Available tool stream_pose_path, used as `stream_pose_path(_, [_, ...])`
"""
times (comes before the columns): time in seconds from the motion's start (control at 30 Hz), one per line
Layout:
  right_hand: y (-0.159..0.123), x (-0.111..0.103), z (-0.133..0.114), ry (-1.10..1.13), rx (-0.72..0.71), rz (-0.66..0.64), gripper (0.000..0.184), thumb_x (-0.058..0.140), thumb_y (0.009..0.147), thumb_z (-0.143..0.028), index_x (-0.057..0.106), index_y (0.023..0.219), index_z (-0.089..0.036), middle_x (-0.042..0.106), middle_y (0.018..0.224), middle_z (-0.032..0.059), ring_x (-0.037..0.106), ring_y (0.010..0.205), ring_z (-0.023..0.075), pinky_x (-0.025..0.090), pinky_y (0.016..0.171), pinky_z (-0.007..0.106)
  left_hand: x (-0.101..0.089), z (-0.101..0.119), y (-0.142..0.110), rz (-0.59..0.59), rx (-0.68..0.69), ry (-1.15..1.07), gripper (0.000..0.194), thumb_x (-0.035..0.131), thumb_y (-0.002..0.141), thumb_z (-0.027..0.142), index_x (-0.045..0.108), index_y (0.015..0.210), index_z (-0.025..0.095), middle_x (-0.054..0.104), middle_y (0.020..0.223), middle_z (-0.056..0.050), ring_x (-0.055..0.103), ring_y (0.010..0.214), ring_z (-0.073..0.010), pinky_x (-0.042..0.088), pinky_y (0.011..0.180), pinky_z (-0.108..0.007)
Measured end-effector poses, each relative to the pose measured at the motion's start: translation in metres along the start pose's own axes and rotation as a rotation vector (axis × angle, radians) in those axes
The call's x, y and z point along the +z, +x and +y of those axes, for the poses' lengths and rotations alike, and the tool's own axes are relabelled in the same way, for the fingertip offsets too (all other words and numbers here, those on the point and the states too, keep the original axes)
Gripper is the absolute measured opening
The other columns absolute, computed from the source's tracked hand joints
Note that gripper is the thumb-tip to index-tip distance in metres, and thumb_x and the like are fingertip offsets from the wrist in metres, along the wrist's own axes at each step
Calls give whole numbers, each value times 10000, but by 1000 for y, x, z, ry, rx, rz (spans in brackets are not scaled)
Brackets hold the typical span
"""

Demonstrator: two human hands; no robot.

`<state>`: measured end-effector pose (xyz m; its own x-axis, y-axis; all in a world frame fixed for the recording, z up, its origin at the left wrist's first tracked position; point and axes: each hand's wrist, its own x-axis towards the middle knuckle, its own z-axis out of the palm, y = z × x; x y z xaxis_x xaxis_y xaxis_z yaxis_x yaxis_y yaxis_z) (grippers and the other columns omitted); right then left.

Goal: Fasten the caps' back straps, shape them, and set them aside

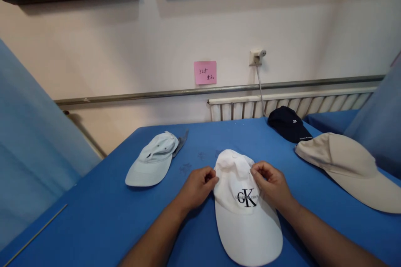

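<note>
both hands (197,187) (271,184) pinching white cap (242,208), blue table (94,217)

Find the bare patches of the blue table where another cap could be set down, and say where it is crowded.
Bare blue table lies at the near left, below the pale blue cap and beside the left hand. Another strip runs along the far edge, between that cap and the navy cap. The right is crowded: the beige cap lies beside the right hand, and both hands grip the white cap.

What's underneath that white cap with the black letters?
The white cap lies on the blue table, both hands pinching its crown: left hand, right hand. Anything beneath the cap is hidden.
</note>
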<state>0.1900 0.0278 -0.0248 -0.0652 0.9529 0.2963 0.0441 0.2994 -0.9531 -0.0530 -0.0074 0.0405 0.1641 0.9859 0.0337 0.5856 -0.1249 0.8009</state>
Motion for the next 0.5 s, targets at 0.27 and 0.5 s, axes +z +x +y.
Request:
stream_pose_path(0.27, [1, 3, -2, 68, 66, 17, 227, 646, 822, -397, 587, 765, -185, 556, 666, -10, 476, 606, 127, 399, 563, 246, -4, -5, 4, 142, 30, 5, 219, 533, 857, 363, 604, 782, 170, 613, 700, -6, 540, 627, -136, 426, 598, -248])
stream_pose_path(0.5, [-2, 7, -3, -2, -8, -7, 188, 619, 846, -358, 604, 770, -186, 563, 690, -3, 483, 615, 131, 405, 581, 254, 21, 12, 1, 446, 438, 598, 237, 605, 829, 269, 595, 1049, 183, 659, 1023, -86, 591, 939, -234, 473, 843, -380])
